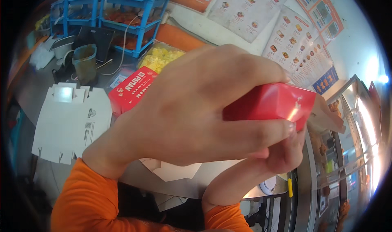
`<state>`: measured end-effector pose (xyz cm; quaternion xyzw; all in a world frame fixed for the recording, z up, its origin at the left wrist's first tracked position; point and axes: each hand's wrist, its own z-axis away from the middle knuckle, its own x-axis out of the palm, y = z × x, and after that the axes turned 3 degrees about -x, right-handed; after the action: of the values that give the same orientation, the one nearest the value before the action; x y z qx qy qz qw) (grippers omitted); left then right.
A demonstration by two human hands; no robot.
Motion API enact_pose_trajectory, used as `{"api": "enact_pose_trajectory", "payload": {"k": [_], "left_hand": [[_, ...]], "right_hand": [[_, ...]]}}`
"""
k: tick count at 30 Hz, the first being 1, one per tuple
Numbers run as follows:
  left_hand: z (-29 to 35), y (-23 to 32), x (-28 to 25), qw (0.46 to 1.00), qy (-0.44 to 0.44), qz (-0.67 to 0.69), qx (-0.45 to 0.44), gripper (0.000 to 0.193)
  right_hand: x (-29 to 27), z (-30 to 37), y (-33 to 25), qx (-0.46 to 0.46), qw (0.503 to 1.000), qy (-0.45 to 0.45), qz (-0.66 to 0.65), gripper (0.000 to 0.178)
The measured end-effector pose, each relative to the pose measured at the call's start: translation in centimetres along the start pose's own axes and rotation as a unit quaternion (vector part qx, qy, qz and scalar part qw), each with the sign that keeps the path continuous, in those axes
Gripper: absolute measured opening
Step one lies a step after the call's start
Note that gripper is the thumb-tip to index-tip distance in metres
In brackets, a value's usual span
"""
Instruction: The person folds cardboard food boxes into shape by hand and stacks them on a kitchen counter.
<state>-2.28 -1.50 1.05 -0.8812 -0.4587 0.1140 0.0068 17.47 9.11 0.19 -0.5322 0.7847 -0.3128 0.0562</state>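
Observation:
My left hand [183,105] reaches across the view, its fingers wrapped over a small red carton box [273,103] with slanted, shiny faces. Below and behind that box, my right hand [286,152] has its fingers bent against the lower right side. Both hands grip the box above the counter; my left hand hides much of it. Past my left wrist, a second red box [132,89] with white print rests on the counter. To its left lies a stack of flat, unfolded white carton blanks [71,122]. A pale carton piece [175,170] shows beneath my left hand.
Blue stacked racks [134,26] with red packets stand at the back left, near a cloudy plastic jug [85,62]. A tray of yellow food pieces [161,58] sits behind the second box. On the right is a glass display case [347,150] with fried food.

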Motion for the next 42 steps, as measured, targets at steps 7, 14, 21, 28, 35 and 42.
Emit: {"api": "enact_pose_trajectory", "payload": {"k": [7, 14, 21, 28, 35, 42], "left_hand": [[-0.5, -1.3, 2.4, 0.985, 0.160, -0.028, 0.050, 0.031], [0.4, -0.5, 2.3, 0.994, 0.098, -0.023, 0.035, 0.026], [0.0, -1.1, 1.7, 0.985, 0.165, -0.044, 0.032, 0.025], [-1.2, -0.7, 2.9, 0.923, 0.374, -0.069, 0.064, 0.021], [-2.3, -0.2, 3.8, 0.876, 0.462, -0.068, 0.119, 0.023], [-1.3, -0.4, 5.0, 0.910, 0.397, -0.060, 0.104, 0.024]], "right_hand": [[-1.6, -1.5, -2.9, 0.055, 0.996, 0.025, -0.071, 0.074], [-0.6, -3.6, -0.6, 0.039, 0.882, 0.375, 0.284, 0.077], [-3.4, -2.5, -2.0, -0.088, 0.895, 0.401, 0.172, 0.048], [1.2, -1.6, 0.7, -0.156, 0.852, 0.275, 0.417, 0.044], [1.5, -2.4, 0.9, -0.112, 0.914, 0.294, 0.254, 0.041], [0.7, -2.4, 0.7, -0.090, 0.936, 0.275, 0.200, 0.039]]}}
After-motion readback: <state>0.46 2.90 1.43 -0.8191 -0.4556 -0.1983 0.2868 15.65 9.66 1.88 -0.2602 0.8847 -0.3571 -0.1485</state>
